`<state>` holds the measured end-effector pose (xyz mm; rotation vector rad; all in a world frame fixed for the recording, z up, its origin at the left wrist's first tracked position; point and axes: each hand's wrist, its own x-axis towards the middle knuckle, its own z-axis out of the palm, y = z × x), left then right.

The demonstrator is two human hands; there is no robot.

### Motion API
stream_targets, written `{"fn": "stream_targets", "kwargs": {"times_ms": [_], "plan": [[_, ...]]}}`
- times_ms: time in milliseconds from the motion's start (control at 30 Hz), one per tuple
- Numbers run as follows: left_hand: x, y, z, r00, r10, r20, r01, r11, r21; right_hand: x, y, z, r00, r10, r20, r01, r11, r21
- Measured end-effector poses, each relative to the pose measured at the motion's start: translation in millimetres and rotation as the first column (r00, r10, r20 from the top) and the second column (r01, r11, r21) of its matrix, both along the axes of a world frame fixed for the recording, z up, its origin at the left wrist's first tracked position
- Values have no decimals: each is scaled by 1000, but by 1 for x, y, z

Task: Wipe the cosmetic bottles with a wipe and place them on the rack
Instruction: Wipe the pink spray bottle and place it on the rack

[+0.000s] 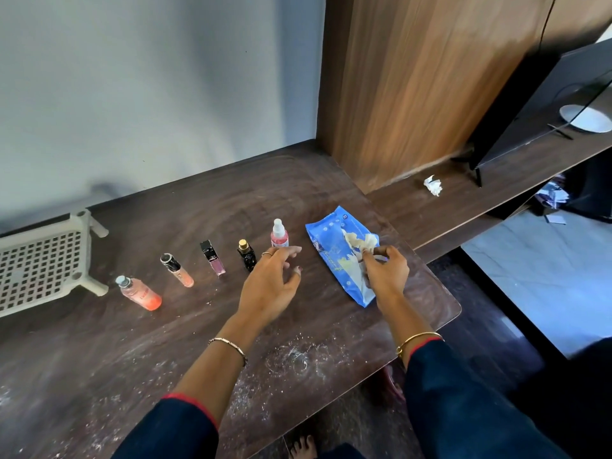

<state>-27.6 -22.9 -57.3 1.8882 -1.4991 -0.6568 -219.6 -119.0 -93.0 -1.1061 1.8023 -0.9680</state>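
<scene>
Right hand (385, 271) pinches the white wipe (362, 241) at the mouth of the blue wipe pack (331, 256), left hand (270, 283), fingers loosely spread, holds nothing just beside the pink spray bottle (279, 234), right end of the bottle row (213, 258) on the surface (165, 326), rack (43, 263) far left.

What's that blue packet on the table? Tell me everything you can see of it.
The blue wipe pack is a soft, crinkled plastic pouch with pale print, lying flat on the dark wooden table, right of the row of bottles. Its top is open and a white wipe bunches out, pinched by the right hand.
</scene>
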Motion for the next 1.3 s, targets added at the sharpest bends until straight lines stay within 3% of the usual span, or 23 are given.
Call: {"fn": "stream_targets", "kwargs": {"times_ms": [133, 267, 367, 567, 767, 867, 1067, 1167, 1300], "plan": [[-8, -4, 7, 998, 57, 20, -55, 994, -95, -7, 7, 19, 983, -86, 161, 90, 996, -17], [1, -14, 24, 974, 225, -16, -219, 925, -311, -12, 12, 33, 960, -58, 275, 80, 994, -71], [20, -26, 35, 960, 281, 8, -258, 893, -369, -8, 15, 41, 934, -3, 357, 40, 994, -98], [42, -58, 51, 973, 30, 230, -36, 999, 20, 14, 16, 40, 918, 182, 352, -160, 983, -90], [47, -68, 42, 982, 30, 188, -40, 998, 50, 34, 22, 32, 914, 294, 280, -291, 955, -55], [45, -67, 38, 988, 61, 139, -63, 998, 11, 40, 22, 32, 899, 349, 266, -351, 936, -40], [45, -60, 37, 994, 104, 29, -103, 995, -15, 46, 22, 40, 836, 341, 430, -381, 925, 6], [49, -46, 37, 984, 131, -119, -136, 990, -34, 47, 23, 48, 805, 371, 464, -397, 917, -45], [51, -22, 45, 917, 134, -375, -162, 986, -45, 53, 27, 56, 785, 519, 339, -500, 853, -148]]}}
